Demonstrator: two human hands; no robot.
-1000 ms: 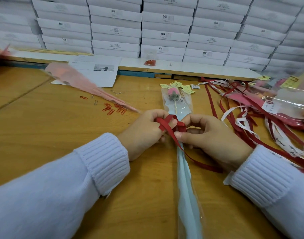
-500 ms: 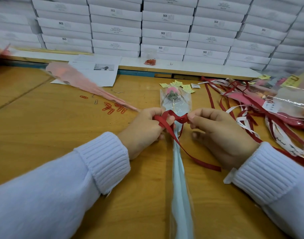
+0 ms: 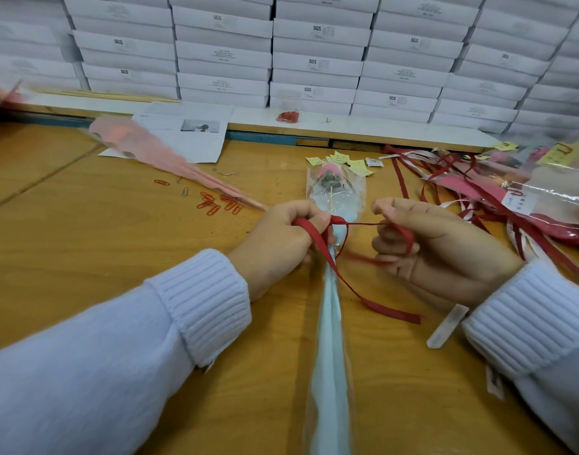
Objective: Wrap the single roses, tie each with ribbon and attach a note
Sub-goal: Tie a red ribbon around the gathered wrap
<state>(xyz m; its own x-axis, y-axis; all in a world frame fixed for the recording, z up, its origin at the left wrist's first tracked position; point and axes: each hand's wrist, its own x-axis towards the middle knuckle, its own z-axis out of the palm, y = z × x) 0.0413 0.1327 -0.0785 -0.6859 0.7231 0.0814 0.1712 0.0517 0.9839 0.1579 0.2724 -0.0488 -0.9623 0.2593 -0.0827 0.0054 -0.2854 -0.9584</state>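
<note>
Pinching red ribbon point(image 3: 317, 240) in left hand point(image 3: 278, 247) against wrapped rose point(image 3: 329, 339), mid-table, bloom far: anchoring knot at neck. Curling right hand point(image 3: 445, 254) round other end, held out right, strand taut, likely cinching. Yellow notes point(image 3: 342, 157) far, unattached.

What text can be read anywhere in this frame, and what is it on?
"SGS": on several of the stacked white boxes.
Too small to read: the other box labels.
Blurred: the printed sheet.
Illegible: the yellow notes and the white tag.
</note>
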